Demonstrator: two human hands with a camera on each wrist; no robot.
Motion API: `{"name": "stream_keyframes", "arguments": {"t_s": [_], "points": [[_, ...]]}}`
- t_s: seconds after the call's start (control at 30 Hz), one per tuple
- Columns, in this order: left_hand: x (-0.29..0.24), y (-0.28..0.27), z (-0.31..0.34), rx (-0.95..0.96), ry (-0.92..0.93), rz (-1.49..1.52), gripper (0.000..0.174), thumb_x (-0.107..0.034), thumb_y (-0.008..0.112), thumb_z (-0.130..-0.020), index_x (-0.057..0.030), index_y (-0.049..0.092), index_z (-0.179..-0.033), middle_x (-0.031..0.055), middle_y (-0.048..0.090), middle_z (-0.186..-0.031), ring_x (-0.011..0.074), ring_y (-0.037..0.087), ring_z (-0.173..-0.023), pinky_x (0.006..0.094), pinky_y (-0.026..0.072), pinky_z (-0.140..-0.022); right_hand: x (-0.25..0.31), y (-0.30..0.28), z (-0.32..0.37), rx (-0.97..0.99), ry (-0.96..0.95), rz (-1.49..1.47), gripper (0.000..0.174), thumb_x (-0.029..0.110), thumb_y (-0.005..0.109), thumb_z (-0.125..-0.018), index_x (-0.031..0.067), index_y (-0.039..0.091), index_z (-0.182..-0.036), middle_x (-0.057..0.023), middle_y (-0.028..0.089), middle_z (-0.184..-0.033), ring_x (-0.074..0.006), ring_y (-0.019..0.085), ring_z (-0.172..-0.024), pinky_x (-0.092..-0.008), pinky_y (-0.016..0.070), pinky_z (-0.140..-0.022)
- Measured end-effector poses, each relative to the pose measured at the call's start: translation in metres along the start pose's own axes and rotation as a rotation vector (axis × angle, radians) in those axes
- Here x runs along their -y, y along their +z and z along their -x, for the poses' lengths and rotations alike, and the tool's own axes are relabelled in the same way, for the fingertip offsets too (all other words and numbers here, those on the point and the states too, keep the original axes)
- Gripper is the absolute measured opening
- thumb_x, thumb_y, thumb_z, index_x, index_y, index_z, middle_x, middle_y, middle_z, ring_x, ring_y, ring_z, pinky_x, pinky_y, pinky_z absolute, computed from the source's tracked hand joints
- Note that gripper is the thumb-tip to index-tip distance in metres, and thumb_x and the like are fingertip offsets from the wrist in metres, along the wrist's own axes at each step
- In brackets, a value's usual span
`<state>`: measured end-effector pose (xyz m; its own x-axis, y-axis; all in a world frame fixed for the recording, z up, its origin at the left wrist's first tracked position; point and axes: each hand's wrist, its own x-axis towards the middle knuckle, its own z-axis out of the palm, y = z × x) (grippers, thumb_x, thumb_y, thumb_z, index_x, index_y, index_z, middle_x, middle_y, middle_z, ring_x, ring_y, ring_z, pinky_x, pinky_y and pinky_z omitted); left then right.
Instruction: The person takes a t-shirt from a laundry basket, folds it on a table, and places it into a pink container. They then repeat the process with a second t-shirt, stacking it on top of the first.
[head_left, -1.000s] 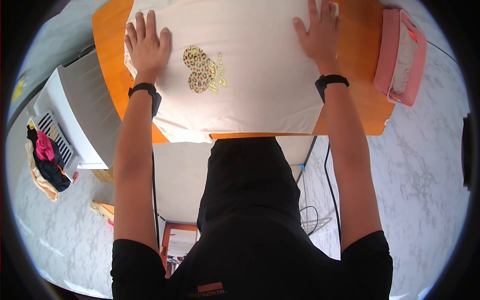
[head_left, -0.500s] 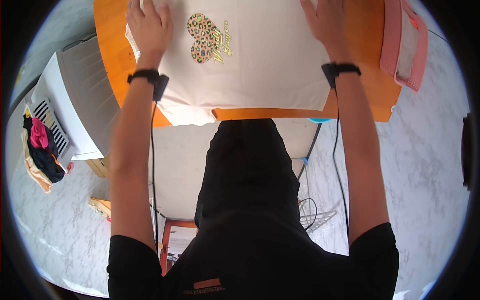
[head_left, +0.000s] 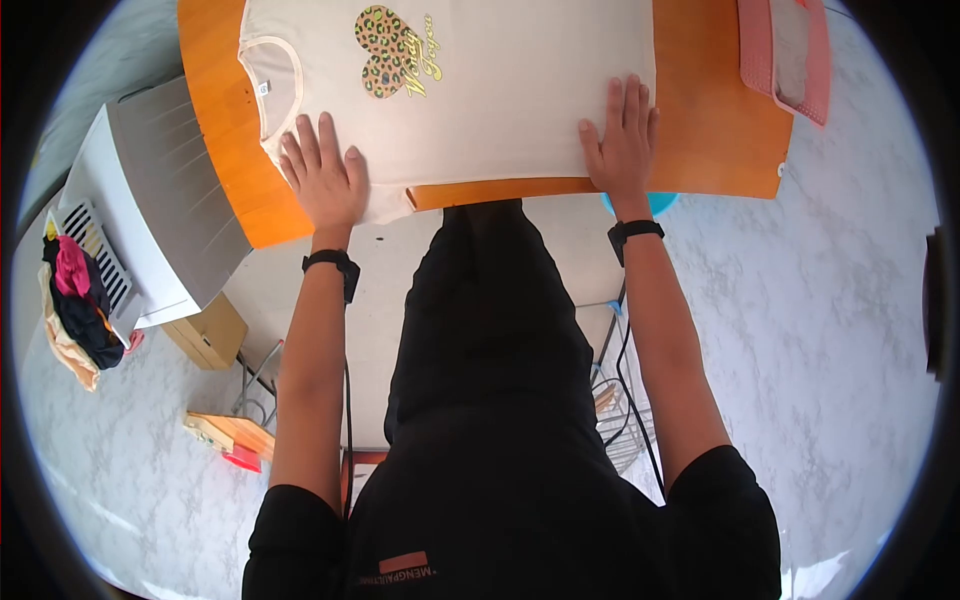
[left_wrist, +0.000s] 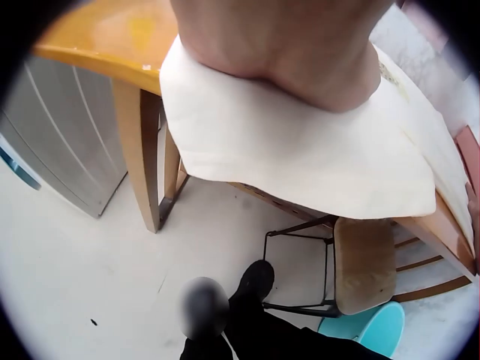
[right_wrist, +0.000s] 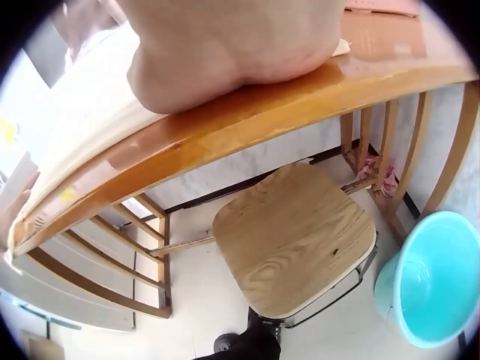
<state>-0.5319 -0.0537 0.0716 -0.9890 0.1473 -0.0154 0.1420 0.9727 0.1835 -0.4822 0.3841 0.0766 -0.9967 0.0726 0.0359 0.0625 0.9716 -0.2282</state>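
Note:
A cream T-shirt (head_left: 510, 90) with a leopard-pattern print and yellow lettering lies spread on the orange wooden table (head_left: 715, 120), its neckline toward the left. My left hand (head_left: 328, 180) rests on the sleeve near the neckline, fingers straight and slightly spread. At the shirt's hem on the right, my right hand (head_left: 622, 145) lies flat with fingers extended, close to the table's front edge. In the left wrist view the sleeve (left_wrist: 300, 157) hangs over the table edge below the hand. The right wrist view shows the heel of the right hand (right_wrist: 232, 52) over the edge.
A pink basket (head_left: 750, 60) stands at the table's right end. Left of the table is a white cabinet (head_left: 170, 200) beside a rack with clothes (head_left: 80, 300). Under the table are a wooden-seated stool (right_wrist: 296, 240) and a turquoise bucket (right_wrist: 442, 277).
Both hands have slid from the far part of the shirt back toward the body and the table's front edge. The neckline now shows, and the fabric near the hem lies flatter.

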Motion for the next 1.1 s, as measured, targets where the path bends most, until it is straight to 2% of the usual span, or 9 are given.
{"name": "stream_keyframes", "arguments": {"t_s": [0.27, 0.7, 0.77, 1.1], "points": [[0.008, -0.002, -0.002, 0.026, 0.012, -0.007, 0.072, -0.049, 0.046, -0.101, -0.0217, 0.034, -0.167, 0.0124, 0.022, -0.176, 0.0479, 0.014, -0.160, 0.0626, 0.0072, -0.128, -0.006, 0.008, -0.002, -0.050, -0.046, 0.016, 0.074, 0.051, 0.052, -0.102, 0.0131, 0.036, -0.164, -0.0159, 0.030, -0.172, -0.0384, 0.025, -0.159, -0.0593, 0.0172, -0.128], [0.006, 0.000, -0.022, 0.020, 0.022, -0.057, 0.072, -0.046, 0.046, -0.101, -0.0207, 0.032, -0.167, 0.0145, 0.023, -0.175, 0.0476, 0.015, -0.160, 0.0626, 0.0077, -0.128, -0.008, 0.008, -0.017, -0.049, -0.048, 0.022, 0.074, 0.052, 0.051, -0.103, 0.0152, 0.034, -0.165, -0.0146, 0.028, -0.173, -0.0354, 0.024, -0.160, -0.0583, 0.0147, -0.129], [0.008, 0.002, -0.021, -0.006, 0.025, -0.039, 0.073, -0.050, 0.045, -0.100, -0.0216, 0.034, -0.166, 0.0129, 0.023, -0.175, 0.0490, 0.015, -0.159, 0.0641, 0.0071, -0.128, -0.006, 0.008, -0.018, -0.032, -0.038, 0.031, 0.074, 0.051, 0.051, -0.103, 0.0155, 0.033, -0.165, -0.0139, 0.027, -0.174, -0.0345, 0.022, -0.161, -0.0570, 0.0135, -0.129], [0.006, 0.002, -0.022, 0.000, 0.008, -0.041, 0.073, -0.049, 0.046, -0.099, -0.0228, 0.035, -0.166, 0.0117, 0.023, -0.176, 0.0474, 0.015, -0.160, 0.0636, 0.0072, -0.128, -0.006, 0.006, -0.020, -0.009, -0.025, 0.050, 0.075, 0.052, 0.050, -0.103, 0.0163, 0.031, -0.167, -0.0130, 0.025, -0.175, -0.0335, 0.021, -0.161, -0.0546, 0.0125, -0.130]]}}
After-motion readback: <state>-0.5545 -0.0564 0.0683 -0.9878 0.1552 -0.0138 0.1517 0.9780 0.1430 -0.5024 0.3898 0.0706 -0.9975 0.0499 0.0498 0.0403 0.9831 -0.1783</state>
